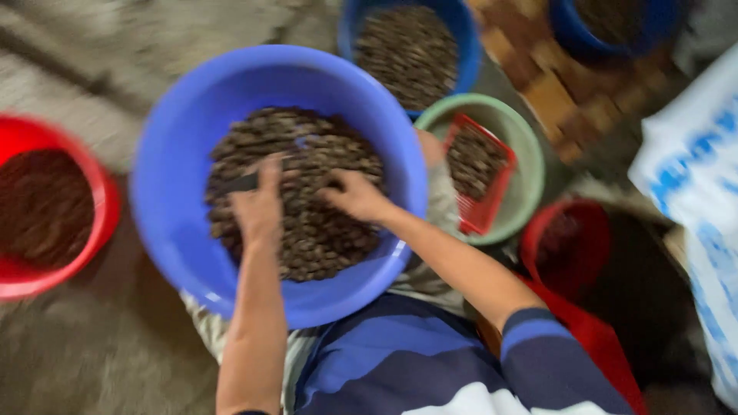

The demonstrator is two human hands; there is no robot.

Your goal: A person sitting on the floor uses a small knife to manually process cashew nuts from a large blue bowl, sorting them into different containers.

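Observation:
A big blue plastic basin (177, 154) rests on my lap, filled with small dark brown nut-like pieces (323, 230). Both my hands are inside it on top of the pile. My left hand (257, 204) lies fingers-forward on the pieces, next to a dark flat object that is too blurred to identify. My right hand (357, 196) reaches in from the right, fingers curled down into the pieces. The picture is motion-blurred, so whether either hand grips anything is unclear.
A red basin (100, 223) with dark contents sits at the left. Behind are a second blue basin (461, 38) of brown pieces, a green bowl (530, 169) holding a red basket (484, 219), a red bucket (569, 246), a white-and-blue sack (692, 177) and a wooden board (553, 92).

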